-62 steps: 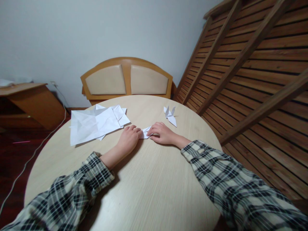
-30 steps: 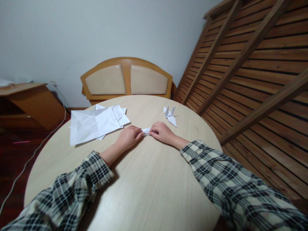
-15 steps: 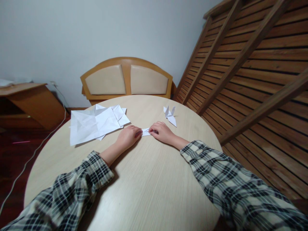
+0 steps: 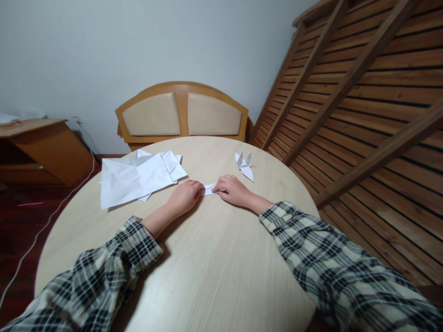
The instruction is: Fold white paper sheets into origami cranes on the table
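Note:
Between my two hands a small piece of folded white paper [image 4: 209,189] lies on the round table [image 4: 221,258]. My left hand [image 4: 187,193] is closed at the paper's left end, its fingertips curled down and partly hidden. At the other end my right hand [image 4: 232,189] pinches the paper with thumb and forefinger. A folded white paper crane [image 4: 245,166] stands just beyond my right hand. Left of my left hand, several creased white paper sheets [image 4: 138,177] lie in a loose pile.
A headboard [image 4: 183,110] with two cream panels stands behind the table against the wall. Slatted wooden boards [image 4: 360,120] lean along the right side. At the left are a wooden desk [image 4: 44,147] and a white cable [image 4: 51,221] running down to the floor.
My right fingertips have shifted slightly left over the folded paper. My left hand has drawn back a touch to the left, and a little more paper shows.

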`<state>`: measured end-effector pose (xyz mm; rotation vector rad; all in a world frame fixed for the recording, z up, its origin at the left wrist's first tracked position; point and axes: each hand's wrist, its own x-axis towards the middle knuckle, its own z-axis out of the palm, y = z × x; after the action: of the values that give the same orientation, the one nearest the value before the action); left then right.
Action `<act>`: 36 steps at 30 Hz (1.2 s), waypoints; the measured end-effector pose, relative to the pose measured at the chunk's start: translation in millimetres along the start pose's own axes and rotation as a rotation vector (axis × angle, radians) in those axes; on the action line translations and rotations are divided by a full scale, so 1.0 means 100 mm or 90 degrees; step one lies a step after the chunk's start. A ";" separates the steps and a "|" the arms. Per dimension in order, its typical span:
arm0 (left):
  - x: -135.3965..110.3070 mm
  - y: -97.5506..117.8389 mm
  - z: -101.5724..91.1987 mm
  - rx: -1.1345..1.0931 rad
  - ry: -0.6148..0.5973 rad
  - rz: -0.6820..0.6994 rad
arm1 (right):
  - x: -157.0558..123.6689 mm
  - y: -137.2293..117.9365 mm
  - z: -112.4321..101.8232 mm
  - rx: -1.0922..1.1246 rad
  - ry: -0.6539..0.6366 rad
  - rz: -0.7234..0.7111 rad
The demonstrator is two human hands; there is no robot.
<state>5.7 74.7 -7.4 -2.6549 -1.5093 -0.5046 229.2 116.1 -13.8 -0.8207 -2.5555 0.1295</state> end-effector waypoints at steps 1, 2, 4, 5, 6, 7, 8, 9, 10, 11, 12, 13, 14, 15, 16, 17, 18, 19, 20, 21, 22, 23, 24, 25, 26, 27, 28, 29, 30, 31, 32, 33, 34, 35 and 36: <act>0.00 0.00 -0.01 0.001 -0.005 0.005 | 0.00 -0.01 -0.01 -0.002 -0.005 -0.002; 0.00 0.00 -0.02 0.001 -0.009 0.012 | 0.00 -0.01 -0.02 -0.002 -0.007 -0.003; -0.01 -0.02 -0.03 -0.001 -0.014 0.028 | -0.01 -0.02 -0.04 -0.002 -0.004 -0.005; -0.02 -0.03 -0.04 -0.002 -0.015 0.037 | -0.01 -0.02 -0.04 -0.001 0.000 -0.006; -0.02 -0.04 -0.03 -0.004 -0.016 0.047 | -0.01 -0.02 -0.04 -0.001 0.003 -0.008; -0.02 -0.05 -0.03 -0.006 -0.015 0.057 | -0.02 -0.02 -0.05 -0.002 0.005 -0.010; -0.03 -0.07 -0.02 -0.008 -0.015 0.066 | -0.02 -0.02 -0.05 -0.002 0.005 -0.012; -0.03 -0.09 -0.01 -0.010 -0.015 0.074 | -0.02 -0.01 -0.05 -0.002 0.003 -0.013; -0.03 -0.10 0.00 -0.013 -0.014 0.080 | -0.02 0.00 -0.05 -0.002 0.000 -0.013; -0.03 -0.12 0.02 -0.015 -0.013 0.085 | -0.02 0.00 -0.05 -0.001 -0.004 -0.013; -0.04 -0.13 0.04 -0.017 -0.011 0.088 | -0.02 0.01 -0.06 0.001 -0.006 -0.012; -0.04 -0.14 0.05 -0.018 -0.009 0.090 | -0.01 0.02 -0.05 0.004 -0.007 -0.011; -0.04 -0.15 0.07 -0.018 -0.007 0.092 | -0.01 0.02 -0.05 0.006 -0.006 -0.011; -0.04 -0.16 0.08 -0.018 -0.006 0.095 | -0.01 0.02 -0.05 0.009 -0.004 -0.011; -0.05 -0.17 0.09 -0.019 -0.007 0.098 | -0.01 0.03 -0.05 0.010 -0.001 -0.011; -0.05 -0.18 0.10 -0.021 -0.008 0.100 | -0.01 0.03 -0.05 0.009 0.003 -0.010; -0.06 -0.19 0.10 -0.025 -0.009 0.102 | -0.01 0.03 -0.04 0.006 0.006 -0.007; -0.06 -0.19 0.09 -0.030 -0.011 0.103 | -0.01 0.03 -0.04 0.000 0.010 -0.002; -0.07 -0.20 0.09 -0.035 -0.013 0.103 | -0.01 0.02 -0.04 -0.009 0.013 0.006; -0.08 -0.20 0.09 -0.041 -0.015 0.103 | -0.01 0.02 -0.05 -0.020 0.016 0.015; -0.08 -0.21 0.08 -0.047 -0.017 0.104 | -0.01 0.02 -0.05 -0.031 0.019 0.024; -0.09 -0.21 0.08 -0.053 -0.018 0.104 | -0.01 0.01 -0.06 -0.041 0.022 0.032; -0.09 -0.21 0.07 -0.057 -0.017 0.104 | -0.01 0.01 -0.06 -0.048 0.024 0.037; -0.10 -0.21 0.07 -0.060 -0.015 0.103 | -0.01 0.00 -0.07 -0.052 0.027 0.038; -0.10 -0.20 0.06 -0.062 -0.010 0.102 | -0.02 -0.02 -0.08 -0.054 0.031 0.035; -0.10 -0.20 0.05 -0.061 -0.006 0.099 | -0.02 -0.04 -0.09 -0.055 0.036 0.028; -0.10 -0.20 0.05 -0.058 -0.002 0.097 | -0.02 -0.05 -0.10 -0.056 0.040 0.016; -0.11 -0.19 0.04 -0.056 0.001 0.096 | -0.03 -0.07 -0.11 -0.058 0.041 0.001; -0.10 -0.19 0.03 -0.054 0.002 0.097 | -0.04 -0.08 -0.11 -0.059 0.038 -0.017; -0.10 -0.18 0.03 -0.055 0.003 0.097 | -0.04 -0.09 -0.11 -0.060 0.032 -0.036; -0.10 -0.17 0.02 -0.058 0.005 0.096 | -0.05 -0.10 -0.11 -0.061 0.024 -0.054; -0.10 -0.17 0.01 -0.063 0.008 0.094 | -0.05 -0.10 -0.10 -0.060 0.016 -0.068; -0.09 -0.16 0.01 -0.068 0.012 0.089 | -0.05 -0.09 -0.09 -0.059 0.010 -0.077; -0.09 -0.16 0.01 -0.071 0.017 0.084 | -0.05 -0.07 -0.08 -0.058 0.006 -0.081; -0.09 -0.16 0.02 -0.072 0.022 0.080 | -0.05 -0.06 -0.06 -0.056 0.002 -0.081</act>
<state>-11.0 76.1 -13.5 -2.7877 -1.3331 -0.6416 232.4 108.3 -8.9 -0.6865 -2.6167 -0.0237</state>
